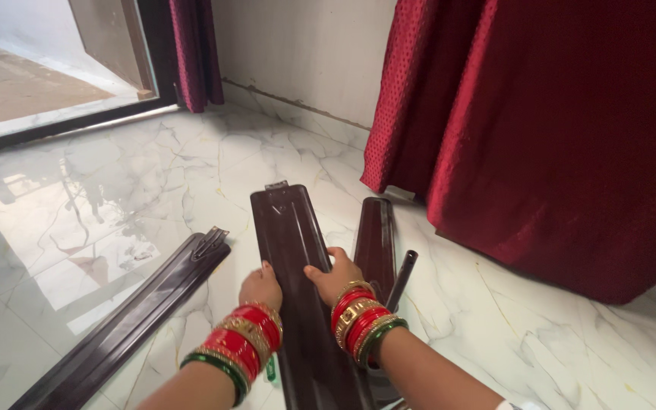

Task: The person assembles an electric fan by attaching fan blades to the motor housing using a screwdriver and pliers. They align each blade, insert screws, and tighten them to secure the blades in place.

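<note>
Three long dark brown blades lie on the white marble floor point(115, 182), near a big red curtain point(571, 137). The middle blade point(290, 250) is the one in the hands; it runs from the bottom edge of the view away from the person, and its far end has a small metal bracket. The left blade point(130, 319) lies apart on the floor, pointing diagonally. The right blade point(376, 239) lies just beside the middle one, and a thin dark rod point(404, 275) rests next to it. The left hand point(261, 287) grips the left edge of the middle blade, fingers curled on it. The right hand point(335, 275) grips the right edge, thumb over the top. Both wrists carry red, gold and green bangles point(241, 343)
</note>
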